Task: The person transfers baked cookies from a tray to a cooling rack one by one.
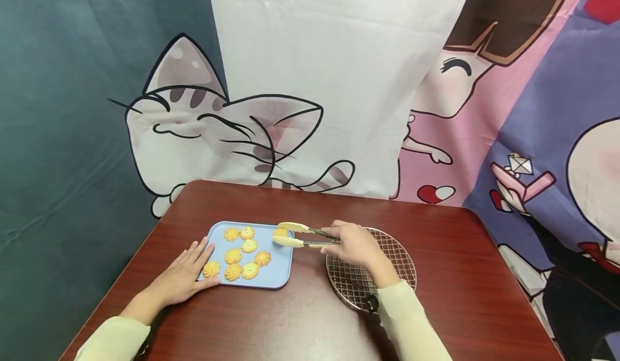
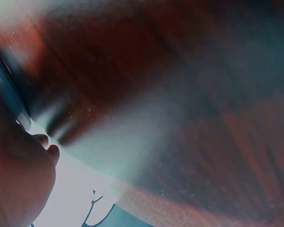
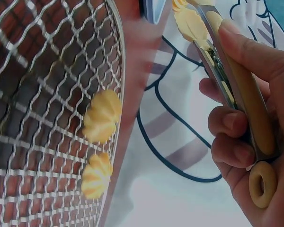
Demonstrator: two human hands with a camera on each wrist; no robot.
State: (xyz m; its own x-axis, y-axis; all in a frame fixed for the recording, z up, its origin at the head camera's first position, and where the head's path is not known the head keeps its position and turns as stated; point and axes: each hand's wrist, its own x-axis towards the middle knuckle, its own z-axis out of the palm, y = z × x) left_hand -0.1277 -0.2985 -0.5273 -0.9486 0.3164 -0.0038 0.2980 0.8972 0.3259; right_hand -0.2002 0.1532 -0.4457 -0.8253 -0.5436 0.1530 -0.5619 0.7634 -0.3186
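Observation:
My right hand (image 1: 358, 247) grips a pair of tongs (image 3: 248, 94) with yellow handle grips and pale yellow tips. The tips reach over the right end of a blue tray (image 1: 278, 275), on either side of a cookie (image 1: 280, 233); whether they touch it I cannot tell. Several golden piped cookies (image 1: 233, 256) lie on the tray's left and middle. On the tray's left edge rests my left hand (image 1: 181, 276), fingers spread and fairly straight. The left wrist view shows only part of that hand (image 2: 21, 175) beside the tray's side (image 2: 9, 90).
A round wire rack (image 1: 399, 256) stands on the brown table (image 1: 310, 318) beneath my right hand and forearm. Two cookies (image 3: 102, 116) lie near its rim in the right wrist view. Behind the table hangs a cartoon-printed cloth (image 1: 339, 81).

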